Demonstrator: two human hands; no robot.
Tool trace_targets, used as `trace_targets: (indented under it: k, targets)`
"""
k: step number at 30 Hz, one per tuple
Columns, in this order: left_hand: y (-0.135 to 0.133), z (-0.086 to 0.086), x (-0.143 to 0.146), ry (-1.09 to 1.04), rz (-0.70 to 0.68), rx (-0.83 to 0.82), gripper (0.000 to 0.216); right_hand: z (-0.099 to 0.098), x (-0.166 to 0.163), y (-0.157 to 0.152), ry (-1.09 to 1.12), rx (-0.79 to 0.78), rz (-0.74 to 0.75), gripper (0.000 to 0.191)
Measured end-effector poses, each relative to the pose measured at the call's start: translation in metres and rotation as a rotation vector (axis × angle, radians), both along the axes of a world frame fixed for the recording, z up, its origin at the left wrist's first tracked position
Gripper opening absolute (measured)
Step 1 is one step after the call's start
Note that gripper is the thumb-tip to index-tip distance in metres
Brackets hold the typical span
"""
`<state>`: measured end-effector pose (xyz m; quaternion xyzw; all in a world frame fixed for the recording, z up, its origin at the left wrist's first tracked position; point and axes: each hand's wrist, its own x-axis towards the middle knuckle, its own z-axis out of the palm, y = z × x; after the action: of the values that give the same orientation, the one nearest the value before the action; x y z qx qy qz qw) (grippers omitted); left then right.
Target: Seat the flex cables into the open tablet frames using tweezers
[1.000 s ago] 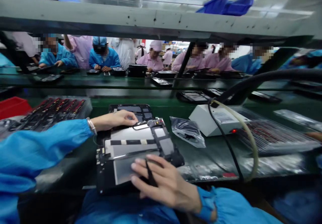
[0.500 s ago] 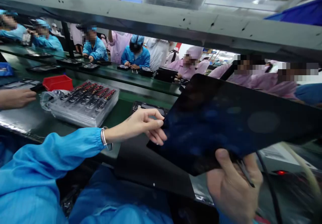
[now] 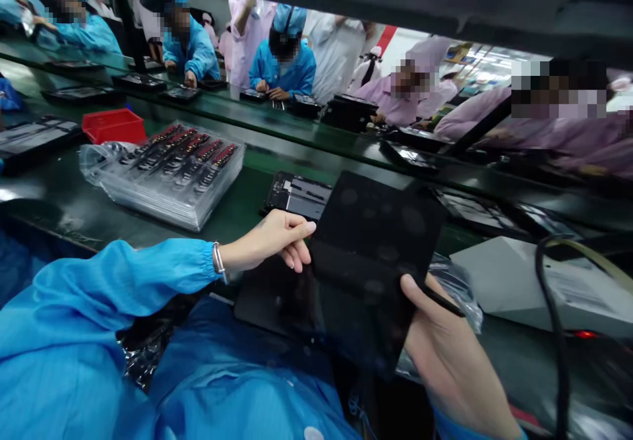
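Basically, right hand (image 3: 452, 354) grips a glossy black tablet panel (image 3: 368, 275) by its right edge, thumb pressed on the face, other fingers behind and hidden. A dark slim tool, probably tweezers (image 3: 448, 301), sits in the same hand, sticking out past the thumb. Left hand (image 3: 281, 239) is at the panel's left edge, thumb and index brought together, other fingers curled; can't tell if they pinch the edge or just sit beside it. Panel is held tilted above the near edge of the green workbench (image 3: 64, 196). Under and left of it, a second dark flat piece (image 3: 262, 298) lies at that near edge, partly covered.

Just behind panel: opened tablet (image 3: 301, 192), internals showing, partly hidden. Left of it, stack of clear plastic trays (image 3: 163, 196) with small circuit boards (image 3: 185, 153) on top; red bin (image 3: 113, 126) beyond the trays' far left corner. Right of panel: crumpled clear bag (image 3: 457, 282), then white box (image 3: 524, 288) with lit red light, black cable (image 3: 551, 314) in front. Across the bench, co-workers in blue and pink.
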<state>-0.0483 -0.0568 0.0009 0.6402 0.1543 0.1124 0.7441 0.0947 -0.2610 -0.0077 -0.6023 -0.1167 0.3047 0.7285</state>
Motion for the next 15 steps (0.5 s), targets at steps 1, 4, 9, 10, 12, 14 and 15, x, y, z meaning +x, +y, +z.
trace_targets:
  k: [1,4,9,10,12,14,15]
  targets:
    - [0.001,-0.002,0.001,0.016,0.004,-0.010,0.052,-0.002,0.001,0.001,0.005,-0.004,0.021,0.047]
    - [0.002,-0.006,0.002,0.052,0.010,-0.035,0.050,-0.010,0.006,0.002,0.029,-0.002,0.047,0.046]
    - [0.004,-0.007,0.006,0.082,0.022,-0.047,0.045,-0.020,0.015,-0.001,-0.051,0.002,0.116,0.036]
    - [0.004,-0.008,0.006,0.082,0.022,-0.046,0.045,-0.021,0.016,-0.002,-0.071,0.004,0.135,0.034]
    - [0.005,-0.009,0.006,0.077,0.022,-0.045,0.044,-0.022,0.015,-0.001,-0.081,0.011,0.142,0.033]
    - [0.005,-0.010,0.006,0.068,0.020,-0.042,0.045,-0.020,0.013,0.001,-0.068,0.009,0.118,0.033]
    - [0.005,-0.011,0.006,0.060,0.017,-0.040,0.046,-0.017,0.011,0.002,-0.068,0.002,0.103,0.034]
